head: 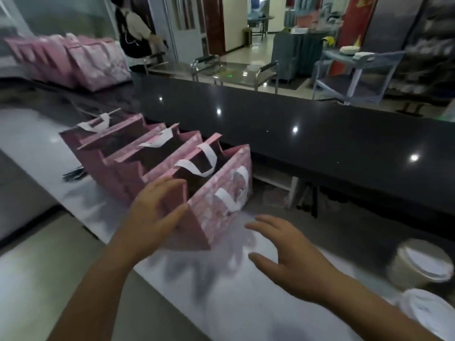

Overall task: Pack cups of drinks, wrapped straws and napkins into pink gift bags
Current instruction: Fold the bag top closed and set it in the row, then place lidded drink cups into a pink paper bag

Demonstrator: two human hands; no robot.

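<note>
Three pink gift bags with white ribbon handles stand open in a row on the white counter [246,303]. The nearest pink bag [216,210] is in the middle of the view. My left hand [155,212] rests against that bag's near side panel, fingers spread and touching it. My right hand [283,252] hovers open over the counter just right of the bag, holding nothing. Two lidded drink cups [418,264] stand at the right edge, the nearer cup [428,313] partly cut off. No straws or napkins are visible.
A raised black countertop [295,124] runs behind the bags. More pink gift bags [73,60] stand on it at the far left. A small dark metal object [73,174] lies left of the row. A person [134,30] stands beyond the counter, near metal carts.
</note>
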